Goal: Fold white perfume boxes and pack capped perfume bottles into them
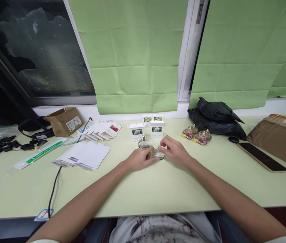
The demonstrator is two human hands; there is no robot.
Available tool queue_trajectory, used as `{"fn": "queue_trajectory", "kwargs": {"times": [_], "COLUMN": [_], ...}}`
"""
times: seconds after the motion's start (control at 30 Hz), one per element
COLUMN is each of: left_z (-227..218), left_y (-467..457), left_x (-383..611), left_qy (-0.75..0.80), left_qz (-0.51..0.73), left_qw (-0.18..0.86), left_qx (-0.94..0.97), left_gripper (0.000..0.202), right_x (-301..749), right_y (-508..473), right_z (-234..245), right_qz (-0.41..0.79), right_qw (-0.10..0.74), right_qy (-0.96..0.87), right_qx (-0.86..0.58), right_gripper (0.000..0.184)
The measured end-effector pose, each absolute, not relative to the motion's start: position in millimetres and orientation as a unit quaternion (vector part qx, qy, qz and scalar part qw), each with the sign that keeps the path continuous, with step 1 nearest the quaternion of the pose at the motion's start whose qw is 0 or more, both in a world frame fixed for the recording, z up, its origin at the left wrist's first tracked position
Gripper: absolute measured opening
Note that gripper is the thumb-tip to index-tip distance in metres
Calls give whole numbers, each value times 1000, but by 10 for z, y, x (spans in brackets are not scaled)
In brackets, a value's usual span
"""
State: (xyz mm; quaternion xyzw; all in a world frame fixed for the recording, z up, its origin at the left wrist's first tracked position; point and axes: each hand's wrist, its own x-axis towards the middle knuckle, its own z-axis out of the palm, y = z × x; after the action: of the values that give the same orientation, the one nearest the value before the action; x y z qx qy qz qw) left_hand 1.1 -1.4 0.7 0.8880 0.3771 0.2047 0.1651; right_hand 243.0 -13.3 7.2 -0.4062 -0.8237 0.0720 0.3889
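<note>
While both hands meet near the middle of the frame, just below centre, a clear glass bottle (pixel 159 155) sits between them, low over the table (pixel 158 192); whether its base touches the top, I cannot tell. The left hand (pixel 139 158) holds the bottle's left side, its thumb stretched along the lower edge and its fingers curled close, with only a narrow gap between them. The right hand (pixel 174 151) has its thumb and forefinger bent in a narrow pinch at the top of the bottle, the other fingers folded; the exact contact of the fingertips is too small to make out.

Just behind the left hand stands a second glass bottle (pixel 144 143), upright. Beyond it, two white boxes with flower pictures stand side by side, the left box (pixel 137 132) with its top flap raised and the right box (pixel 157 130) near it; more boxes show behind them.

Right of centre lie two pink bottles (pixel 203 137) with gold parts, close together, in front of black plastic bags (pixel 216 118). At the right edge, a phone (pixel 262 157) lies beside a large brown parcel (pixel 282 140). Left of centre, flat white cartons (pixel 92 156) lie in a pile, and a small open cardboard box (pixel 65 122) stands at middle left.
</note>
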Motion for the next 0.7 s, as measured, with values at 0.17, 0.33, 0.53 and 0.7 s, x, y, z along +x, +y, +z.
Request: {"fn": "queue_trajectory", "kwargs": {"times": [0.17,0.33,0.53,0.7], "left_z": [6,1,13,19], "left_y": [-6,-2,-12,-20], "left_x": [8,0,-5,-5], "left_qy": [377,378,378,380], "left_qz": [201,198,191,188], "left_qw": [162,167,166,167], "left_qx": [889,889,891,890], "left_gripper": [37,38,38,39], "right_x": [2735,2877,2810,2769], "right_y": [29,111,77,49], "right_z": [102,41,5,2], "right_qz": [-49,-59,-16,-31], "right_qw": [334,185,101,107], "right_qy": [-787,-726,-710,-733], "right_qx": [-516,-660,-697,-671], "right_gripper": [20,33,25,20]}}
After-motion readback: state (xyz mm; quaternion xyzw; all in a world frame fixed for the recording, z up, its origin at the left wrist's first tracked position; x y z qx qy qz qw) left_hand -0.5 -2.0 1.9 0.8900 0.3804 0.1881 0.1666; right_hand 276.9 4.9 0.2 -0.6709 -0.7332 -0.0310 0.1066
